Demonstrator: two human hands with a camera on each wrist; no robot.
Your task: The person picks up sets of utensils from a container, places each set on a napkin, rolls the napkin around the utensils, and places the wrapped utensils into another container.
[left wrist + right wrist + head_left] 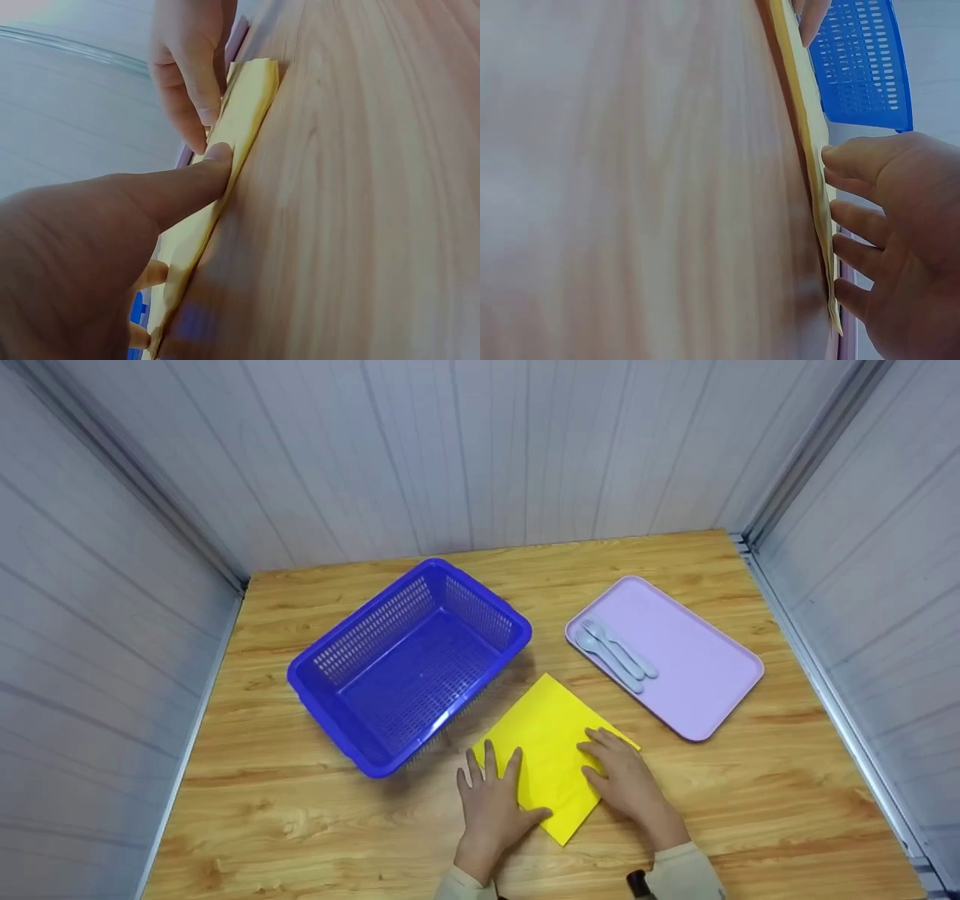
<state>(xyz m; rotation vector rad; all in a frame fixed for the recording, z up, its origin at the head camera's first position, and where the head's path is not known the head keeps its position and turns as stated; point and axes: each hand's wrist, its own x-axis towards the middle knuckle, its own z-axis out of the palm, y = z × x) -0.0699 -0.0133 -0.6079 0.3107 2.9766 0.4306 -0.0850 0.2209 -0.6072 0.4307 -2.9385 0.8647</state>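
A folded yellow cloth (551, 727) lies flat on the wooden table, turned so one corner faces me. My left hand (493, 808) rests on its left side with fingers spread and the thumb pressing near the front edge. On the opposite side, the fingertips of my right hand (624, 777) touch the top of the cloth, fingers a little bent. Several stacked layers show along the cloth's edge (251, 124) in the left wrist view. In the right wrist view, the right hand's fingertips (840, 244) meet the cloth's surface.
A blue plastic basket (341, 739) with slotted walls stands at the back left, close to the cloth. To the right lies a lilac tray (694, 660) carrying a pale blue fork (619, 646) and other matching cutlery (609, 658). Pale panelled walls (480, 457) border the table.
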